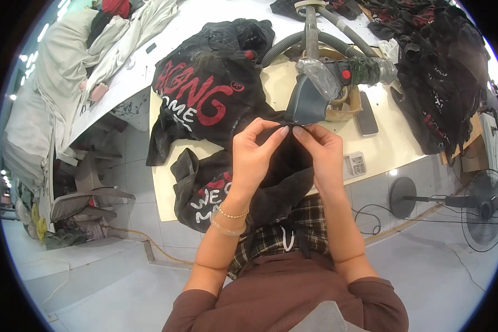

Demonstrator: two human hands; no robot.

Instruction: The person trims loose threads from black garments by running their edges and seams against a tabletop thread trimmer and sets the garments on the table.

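A black garment (pixel 285 157) with white and red print hangs over the table's near edge into my lap. My left hand (pixel 254 146) pinches its fabric between thumb and fingers. Close beside it, my right hand (pixel 322 148) grips the same fabric, the two thumbs nearly meeting. Just beyond my fingertips stands a dark blue-grey, wedge-shaped nozzle (pixel 307 102) of a suction device, partly wrapped in clear plastic. I cannot tell whether the fabric touches the nozzle. The fabric's edge between my fingers is too small to make out.
More black printed garments lie on the table (pixel 166 193): a pile (pixel 205 83) at left and a heap (pixel 437 72) at right. A grey hose (pixel 285 47) curves behind the nozzle, near a cardboard box (pixel 353 108). A phone-like dark slab (pixel 366 120), a small tray (pixel 354 165) and a fan (pixel 481 207) are at right.
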